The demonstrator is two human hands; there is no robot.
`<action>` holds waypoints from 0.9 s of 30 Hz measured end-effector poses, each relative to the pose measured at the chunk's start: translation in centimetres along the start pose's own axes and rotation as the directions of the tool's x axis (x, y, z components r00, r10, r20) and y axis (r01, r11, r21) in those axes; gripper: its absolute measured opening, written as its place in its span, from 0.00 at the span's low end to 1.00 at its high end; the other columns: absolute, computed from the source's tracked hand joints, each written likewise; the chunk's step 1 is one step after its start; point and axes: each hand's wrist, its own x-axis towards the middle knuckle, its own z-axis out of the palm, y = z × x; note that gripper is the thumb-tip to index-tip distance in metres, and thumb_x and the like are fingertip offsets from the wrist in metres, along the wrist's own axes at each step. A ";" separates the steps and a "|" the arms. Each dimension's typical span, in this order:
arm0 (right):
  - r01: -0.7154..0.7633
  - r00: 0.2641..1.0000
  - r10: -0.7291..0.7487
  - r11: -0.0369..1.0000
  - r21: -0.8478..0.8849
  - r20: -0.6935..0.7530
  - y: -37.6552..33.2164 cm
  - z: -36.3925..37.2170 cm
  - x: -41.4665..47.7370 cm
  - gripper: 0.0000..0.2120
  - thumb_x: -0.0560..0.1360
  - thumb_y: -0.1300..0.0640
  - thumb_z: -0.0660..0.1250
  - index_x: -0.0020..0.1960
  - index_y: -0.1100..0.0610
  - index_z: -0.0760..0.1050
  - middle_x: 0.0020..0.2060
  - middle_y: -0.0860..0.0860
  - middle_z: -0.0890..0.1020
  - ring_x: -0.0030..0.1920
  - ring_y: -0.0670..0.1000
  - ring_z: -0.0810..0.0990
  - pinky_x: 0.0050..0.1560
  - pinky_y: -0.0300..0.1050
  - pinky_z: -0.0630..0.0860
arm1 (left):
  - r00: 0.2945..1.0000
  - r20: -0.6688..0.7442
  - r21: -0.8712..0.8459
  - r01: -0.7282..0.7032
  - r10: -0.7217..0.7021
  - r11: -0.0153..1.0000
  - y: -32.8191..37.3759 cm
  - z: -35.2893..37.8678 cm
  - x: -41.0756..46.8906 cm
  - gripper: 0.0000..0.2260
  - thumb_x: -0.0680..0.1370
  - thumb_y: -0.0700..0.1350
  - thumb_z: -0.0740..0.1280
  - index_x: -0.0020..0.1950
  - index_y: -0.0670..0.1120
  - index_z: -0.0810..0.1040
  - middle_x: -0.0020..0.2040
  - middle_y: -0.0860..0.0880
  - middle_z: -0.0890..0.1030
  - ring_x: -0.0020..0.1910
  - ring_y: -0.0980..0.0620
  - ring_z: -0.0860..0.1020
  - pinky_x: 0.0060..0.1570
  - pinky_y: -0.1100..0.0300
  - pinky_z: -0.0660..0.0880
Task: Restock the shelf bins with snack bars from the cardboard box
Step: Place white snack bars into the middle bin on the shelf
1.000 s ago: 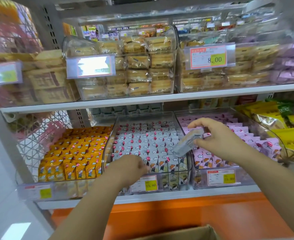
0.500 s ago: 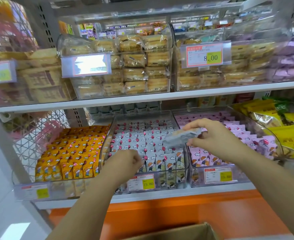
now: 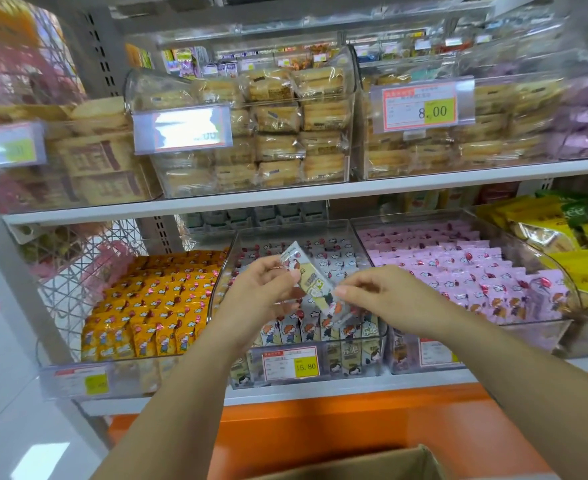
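A person's left hand (image 3: 261,292) and right hand (image 3: 382,296) each pinch one end of a white-wrapped snack bar (image 3: 311,282), held tilted above the clear middle bin (image 3: 220,282) of matching bars on the lower shelf (image 3: 320,389). Orange-wrapped bars (image 3: 154,306) fill the bin to the left and pink-wrapped bars (image 3: 459,268) the bin to the right, with a price tag (image 3: 291,362) reading 15.80 on the middle bin's front. Wrapped cakes (image 3: 299,133) in clear bins line the upper shelf (image 3: 320,195), and a corner of the cardboard box (image 3: 372,465) shows at the near edge.
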 end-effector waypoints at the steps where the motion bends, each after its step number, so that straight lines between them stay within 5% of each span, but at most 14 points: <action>1: -0.010 0.998 0.005 0.997 -0.073 -0.066 0.6 -0.3 0.3 0.12 0.77 0.45 0.63 0.52 0.49 0.81 0.47 0.44 0.83 0.49 0.47 0.79 0.53 0.43 0.75 | 1.000 -0.019 0.063 -0.001 0.003 0.998 0.0 -0.1 0.0 0.17 0.77 0.42 0.68 0.65 0.47 0.70 0.56 0.44 0.81 0.50 0.48 0.83 0.49 0.54 0.80; 3: -0.048 0.985 0.002 0.964 -0.261 -0.174 1.9 -0.8 0.7 0.13 0.77 0.46 0.64 0.59 0.49 0.78 0.55 0.45 0.80 0.61 0.49 0.72 0.63 0.50 0.69 | 0.999 -0.041 0.222 -0.024 0.034 0.975 -0.3 -0.1 -0.2 0.18 0.78 0.42 0.67 0.66 0.51 0.68 0.55 0.44 0.79 0.46 0.49 0.84 0.48 0.53 0.81; 5: -0.069 0.992 0.013 0.893 -0.445 -0.128 2.8 -0.6 0.9 0.18 0.76 0.47 0.66 0.66 0.46 0.73 0.64 0.46 0.75 0.69 0.51 0.63 0.70 0.52 0.61 | 0.999 -0.049 0.242 -0.010 0.023 0.970 -0.6 0.0 -0.3 0.17 0.78 0.40 0.67 0.63 0.52 0.69 0.55 0.43 0.78 0.45 0.50 0.84 0.48 0.53 0.81; 10: -0.019 0.998 0.050 0.717 -0.697 0.025 2.8 1.4 1.5 0.30 0.71 0.39 0.68 0.70 0.42 0.66 0.68 0.44 0.71 0.75 0.54 0.52 0.73 0.62 0.38 | 0.986 -0.130 -0.170 0.085 -0.108 0.982 -0.5 0.4 -0.2 0.13 0.77 0.33 0.64 0.59 0.44 0.68 0.50 0.41 0.80 0.46 0.46 0.84 0.47 0.54 0.81; 15: -0.025 0.994 0.100 0.620 -0.784 0.047 2.1 1.8 2.3 0.24 0.72 0.41 0.69 0.66 0.44 0.71 0.65 0.48 0.72 0.73 0.60 0.51 0.68 0.69 0.32 | 0.983 -0.122 -0.195 0.110 -0.136 0.975 -0.7 0.2 -0.2 0.23 0.77 0.33 0.65 0.67 0.48 0.63 0.56 0.39 0.78 0.48 0.44 0.83 0.45 0.55 0.80; 22: 0.012 0.988 0.118 0.570 -0.822 0.097 1.9 2.0 2.5 0.21 0.73 0.44 0.68 0.65 0.44 0.72 0.61 0.47 0.76 0.75 0.58 0.48 0.65 0.71 0.29 | 0.989 -0.084 -0.153 0.106 -0.120 0.983 -0.5 -0.6 -0.3 0.20 0.78 0.34 0.63 0.67 0.50 0.69 0.56 0.42 0.80 0.46 0.47 0.84 0.45 0.56 0.81; 27: 0.017 0.985 0.136 0.551 -0.834 0.110 1.3 1.4 2.9 0.22 0.75 0.59 0.68 0.66 0.46 0.72 0.57 0.53 0.78 0.73 0.54 0.56 0.69 0.67 0.34 | 0.991 -0.072 -0.125 0.100 -0.109 0.987 -0.5 -0.5 -0.5 0.19 0.78 0.35 0.63 0.67 0.49 0.69 0.55 0.43 0.81 0.48 0.47 0.84 0.48 0.55 0.80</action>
